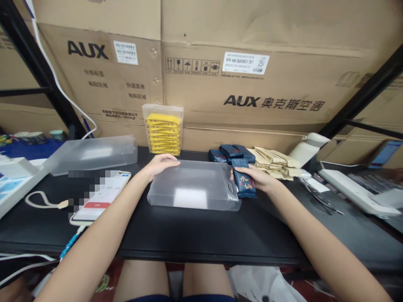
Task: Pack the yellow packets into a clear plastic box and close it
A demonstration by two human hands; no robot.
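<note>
A clear plastic box (189,180) lies flat on the black table in front of me. My left hand (162,164) rests on its far left corner, fingers closed over the edge and partly hidden. At the box's right end, my right hand (252,174) grips a dark blue sachet (246,184) with gold lettering. The sachet stands beside the end of the box that has round cut-outs; whether it touches the box I cannot tell. Behind it is a small pile of dark blue sachets (236,152), with a stack of beige sachets (272,161) to the right.
An upright clear box of yellow sachets (163,132) stands at the back against large cardboard boxes (277,84). Another clear box (94,154) lies at left, behind a phone (100,201) with a cable. A white bottle (310,149) and glasses (321,197) are at right.
</note>
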